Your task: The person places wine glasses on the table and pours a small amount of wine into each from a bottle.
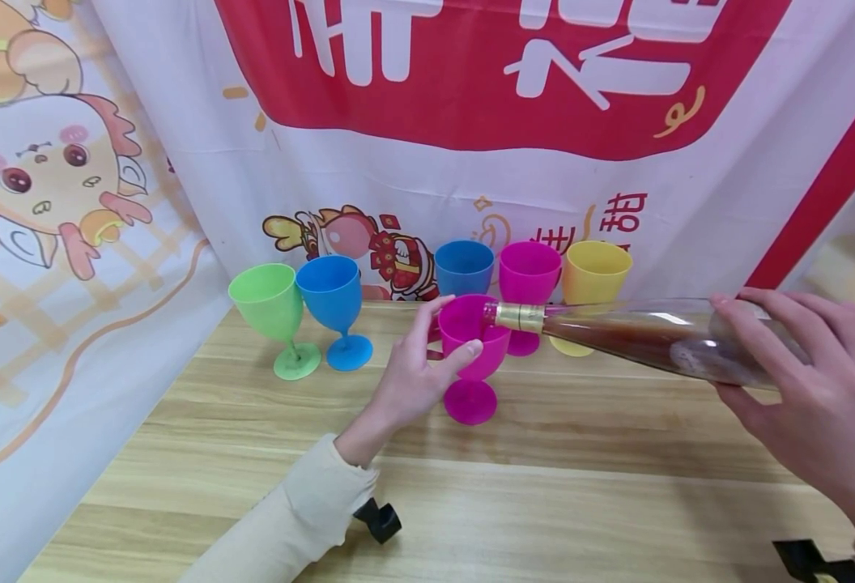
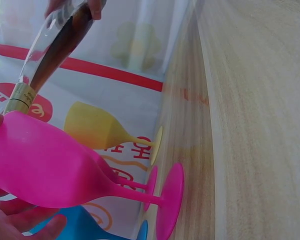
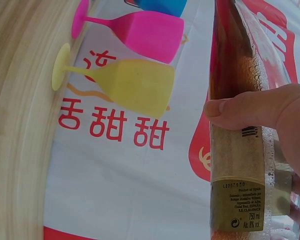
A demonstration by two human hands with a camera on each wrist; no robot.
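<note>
The bottle (image 1: 639,336) is held almost level, clamped in the right hand (image 1: 828,380), its mouth set right at the rim of the front pink cup (image 1: 487,358)! That cup, over the table (image 1: 580,510), is gripped round its bowl by the left hand (image 1: 416,368). For a clean pour, the cup should be steadied, the mouth kept inside the rim, the tilt raised gently; the fill level can't be seen.

A white cloth backdrop (image 1: 391,174) with a red panel (image 1: 464,113) is hanging behind a pale wood-grain tabletop (image 1: 580,510), a cartoon-printed sheet (image 1: 27,340) is draping the left side, and apparently more printed fabric (image 1: 853,259), blurred, is showing at far right.
</note>
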